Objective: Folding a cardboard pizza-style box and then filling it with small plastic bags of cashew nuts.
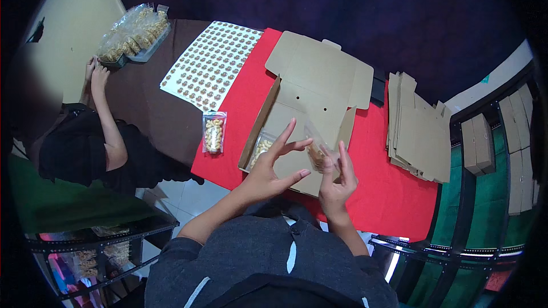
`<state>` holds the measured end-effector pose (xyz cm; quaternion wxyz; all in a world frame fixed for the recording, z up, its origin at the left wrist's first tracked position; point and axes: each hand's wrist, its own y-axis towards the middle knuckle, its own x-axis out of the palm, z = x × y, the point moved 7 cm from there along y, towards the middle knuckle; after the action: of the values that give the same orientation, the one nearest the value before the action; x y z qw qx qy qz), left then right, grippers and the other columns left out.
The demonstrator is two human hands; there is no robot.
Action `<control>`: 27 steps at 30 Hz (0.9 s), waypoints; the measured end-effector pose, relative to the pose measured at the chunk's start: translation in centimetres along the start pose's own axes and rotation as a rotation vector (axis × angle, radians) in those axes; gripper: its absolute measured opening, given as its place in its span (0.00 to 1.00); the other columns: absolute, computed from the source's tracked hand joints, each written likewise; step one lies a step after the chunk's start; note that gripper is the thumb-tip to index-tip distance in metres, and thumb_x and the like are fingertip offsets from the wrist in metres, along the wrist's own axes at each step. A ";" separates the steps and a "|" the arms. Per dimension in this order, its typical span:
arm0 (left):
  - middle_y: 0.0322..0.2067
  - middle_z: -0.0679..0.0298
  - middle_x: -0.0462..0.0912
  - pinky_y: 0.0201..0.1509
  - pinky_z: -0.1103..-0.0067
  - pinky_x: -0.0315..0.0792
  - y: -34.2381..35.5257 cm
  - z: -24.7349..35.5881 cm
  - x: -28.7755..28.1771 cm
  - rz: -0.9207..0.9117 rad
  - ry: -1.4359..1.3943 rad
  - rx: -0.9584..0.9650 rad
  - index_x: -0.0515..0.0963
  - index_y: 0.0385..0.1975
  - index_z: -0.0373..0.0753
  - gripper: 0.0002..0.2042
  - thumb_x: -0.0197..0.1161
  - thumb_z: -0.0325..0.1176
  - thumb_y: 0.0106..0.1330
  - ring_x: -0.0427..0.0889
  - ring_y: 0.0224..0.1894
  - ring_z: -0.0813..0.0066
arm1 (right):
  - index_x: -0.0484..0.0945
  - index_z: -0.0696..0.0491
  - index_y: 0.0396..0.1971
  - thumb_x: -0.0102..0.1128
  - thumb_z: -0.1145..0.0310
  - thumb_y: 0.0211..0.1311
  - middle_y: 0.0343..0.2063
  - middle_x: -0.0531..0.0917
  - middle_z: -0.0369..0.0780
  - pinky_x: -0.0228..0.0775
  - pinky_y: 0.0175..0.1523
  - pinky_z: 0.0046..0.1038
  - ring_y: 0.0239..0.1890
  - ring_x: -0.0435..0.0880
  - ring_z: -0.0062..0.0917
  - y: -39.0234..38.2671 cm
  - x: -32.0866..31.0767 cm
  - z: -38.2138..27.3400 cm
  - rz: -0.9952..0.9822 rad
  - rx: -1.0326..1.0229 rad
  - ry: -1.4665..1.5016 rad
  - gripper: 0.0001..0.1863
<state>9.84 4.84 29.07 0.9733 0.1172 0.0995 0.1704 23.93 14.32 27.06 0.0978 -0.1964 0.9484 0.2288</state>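
Observation:
Above the open cardboard box I hold a small clear pouch with brown contents too blurred to name. My right hand pinches it between thumb and fingers. My left hand is open with its fingers spread, one fingertip close to the pouch's left edge; whether it touches cannot be told. Inside the box, at its left wall, lies a clear pouch of pale cashews, partly behind my left hand. A similar cashew pouch rests on the red cloth left of the box.
Printed sticker sheets lie at the back left. Flattened cardboard boxes are stacked on the right. Folded boxes stand on a green-lined rack. At far left a person's hand is beside a tub of filled pouches.

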 end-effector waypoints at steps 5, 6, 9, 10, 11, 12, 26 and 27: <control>0.52 0.55 0.75 0.65 0.65 0.55 0.3 -0.4 0.3 0.033 -0.069 0.038 0.35 0.68 0.40 0.48 0.66 0.34 0.56 0.73 0.56 0.64 | 0.52 0.63 0.62 0.50 0.68 0.65 0.42 0.82 0.44 0.64 0.55 0.32 0.47 0.77 0.32 -0.4 2.4 -1.6 -0.106 -0.224 0.086 0.30; 0.51 0.55 0.75 0.64 0.65 0.56 0.2 -0.6 0.1 0.049 -0.082 0.030 0.34 0.68 0.40 0.48 0.66 0.34 0.56 0.74 0.54 0.65 | 0.52 0.63 0.62 0.50 0.69 0.65 0.42 0.82 0.43 0.64 0.55 0.32 0.47 0.77 0.32 -0.5 2.6 -1.4 -0.107 -0.229 0.040 0.29; 0.46 0.55 0.78 0.61 0.69 0.61 0.0 -1.2 -0.2 0.115 -0.093 -0.020 0.38 0.68 0.38 0.43 0.64 0.29 0.58 0.77 0.51 0.67 | 0.54 0.62 0.61 0.58 0.73 0.59 0.38 0.82 0.42 0.63 0.55 0.32 0.46 0.76 0.32 -0.4 2.6 -1.6 -0.069 -0.238 0.004 0.32; 0.45 0.55 0.79 0.59 0.71 0.63 -0.1 -1.8 -0.2 0.136 -0.161 -0.085 0.41 0.68 0.38 0.41 0.62 0.27 0.59 0.77 0.50 0.68 | 0.55 0.62 0.61 0.61 0.74 0.56 0.36 0.82 0.42 0.63 0.55 0.31 0.45 0.76 0.32 -0.3 2.6 -1.9 -0.057 -0.243 -0.018 0.34; 0.45 0.55 0.79 0.59 0.71 0.63 -0.1 -1.8 -0.2 0.135 -0.161 -0.084 0.41 0.68 0.38 0.41 0.62 0.27 0.59 0.77 0.50 0.68 | 0.55 0.60 0.61 0.66 0.75 0.51 0.34 0.81 0.40 0.63 0.54 0.30 0.44 0.75 0.31 -0.2 2.2 -2.0 -0.009 -0.259 -0.086 0.38; 0.47 0.55 0.77 0.57 0.72 0.65 -0.1 -1.6 -0.3 0.141 -0.129 -0.063 0.43 0.67 0.38 0.40 0.62 0.25 0.58 0.78 0.49 0.69 | 0.55 0.60 0.61 0.66 0.75 0.51 0.34 0.81 0.40 0.63 0.54 0.30 0.44 0.75 0.31 0.0 2.2 -2.3 -0.009 -0.259 -0.087 0.38; 0.35 0.63 0.84 0.69 0.56 0.35 -0.4 -1.1 -0.7 0.106 0.118 -0.075 0.62 0.62 0.42 0.31 0.64 0.27 0.56 0.81 0.44 0.73 | 0.56 0.63 0.61 0.65 0.74 0.53 0.24 0.83 0.33 0.61 0.60 0.31 0.36 0.80 0.16 0.6 1.8 -0.3 -0.223 0.223 0.433 0.36; 0.38 0.60 0.84 0.69 0.58 0.38 -0.4 -1.0 -0.4 0.075 0.090 -0.076 0.61 0.62 0.39 0.32 0.64 0.27 0.56 0.81 0.44 0.71 | 0.55 0.62 0.62 0.64 0.73 0.54 0.25 0.83 0.34 0.63 0.59 0.31 0.36 0.81 0.17 0.6 1.4 -0.4 -0.267 0.194 0.377 0.37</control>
<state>9.33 4.54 28.03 0.9646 0.0759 0.1321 0.2154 22.33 14.21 27.24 -0.0334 -0.3488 0.9331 0.0812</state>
